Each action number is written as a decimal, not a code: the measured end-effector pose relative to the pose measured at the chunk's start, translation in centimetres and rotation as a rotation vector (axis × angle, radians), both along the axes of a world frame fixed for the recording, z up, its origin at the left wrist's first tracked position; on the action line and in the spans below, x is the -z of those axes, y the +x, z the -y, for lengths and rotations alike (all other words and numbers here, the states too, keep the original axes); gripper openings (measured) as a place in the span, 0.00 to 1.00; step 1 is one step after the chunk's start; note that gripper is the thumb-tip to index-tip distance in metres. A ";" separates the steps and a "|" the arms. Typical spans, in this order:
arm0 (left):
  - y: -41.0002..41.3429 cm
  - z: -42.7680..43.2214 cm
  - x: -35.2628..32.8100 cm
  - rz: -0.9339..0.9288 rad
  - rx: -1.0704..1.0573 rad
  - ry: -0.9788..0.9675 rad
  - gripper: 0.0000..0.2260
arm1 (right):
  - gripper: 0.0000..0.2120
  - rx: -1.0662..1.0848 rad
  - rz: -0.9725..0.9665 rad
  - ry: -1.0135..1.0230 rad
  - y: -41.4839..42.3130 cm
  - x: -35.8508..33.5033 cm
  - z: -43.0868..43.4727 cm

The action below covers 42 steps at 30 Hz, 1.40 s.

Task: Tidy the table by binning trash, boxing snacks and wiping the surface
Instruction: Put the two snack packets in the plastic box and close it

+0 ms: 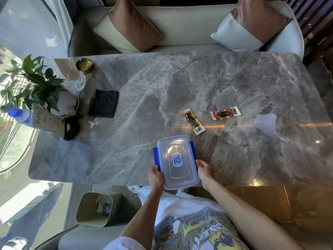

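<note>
Nearest, on the floor at the person's left, stands a pale waste bin [84, 204] holding crumpled paper and a small bluish scrap. Just beyond it, at the near edge of the grey marble surface [144, 105], both hands hold a clear plastic box [177, 161] with its lid on and 2 blue clasps flipped outward at the sides. The left hand [156, 177] has its fingers curled round the box's left long side, and the right hand [204, 168] grips the right side in the same way. The box's near end juts slightly past the surface's edge (whether it rests there or is lifted, I cannot tell). A blue oval sticker sits on the lid, and nothing can be made out inside through it.

Farther out, to the right, 2 wrapped snacks lie apart on the surface: a yellow-edged snack [193, 121] at a slant and a red-edged snack [225, 113] beside it. At the left lies a folded dark cloth [104, 103], next to a potted plant [36, 82], a blue-capped bottle [19, 114], a clear glass [77, 78] and a round gold dish [84, 65]. Beyond the surface is a pale sofa [180, 24] with 2 cushions [129, 24].
</note>
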<state>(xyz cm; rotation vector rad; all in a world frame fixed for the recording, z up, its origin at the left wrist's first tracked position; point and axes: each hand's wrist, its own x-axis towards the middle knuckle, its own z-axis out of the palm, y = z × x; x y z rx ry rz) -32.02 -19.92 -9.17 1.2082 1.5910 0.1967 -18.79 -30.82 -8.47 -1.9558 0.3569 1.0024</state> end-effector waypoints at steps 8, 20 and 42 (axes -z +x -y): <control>-0.3 -1.1 0.4 -0.059 0.023 -0.003 0.11 | 0.16 -0.223 0.066 -0.019 1.8 -0.4 -0.1; 3.4 -1.0 -5.7 -0.140 0.217 0.146 0.14 | 0.18 -0.472 0.373 0.059 1.8 -4.4 -2.1; 2.0 -0.5 -4.7 0.012 -0.110 -0.320 0.20 | 0.20 0.243 0.191 0.013 7.8 1.4 14.3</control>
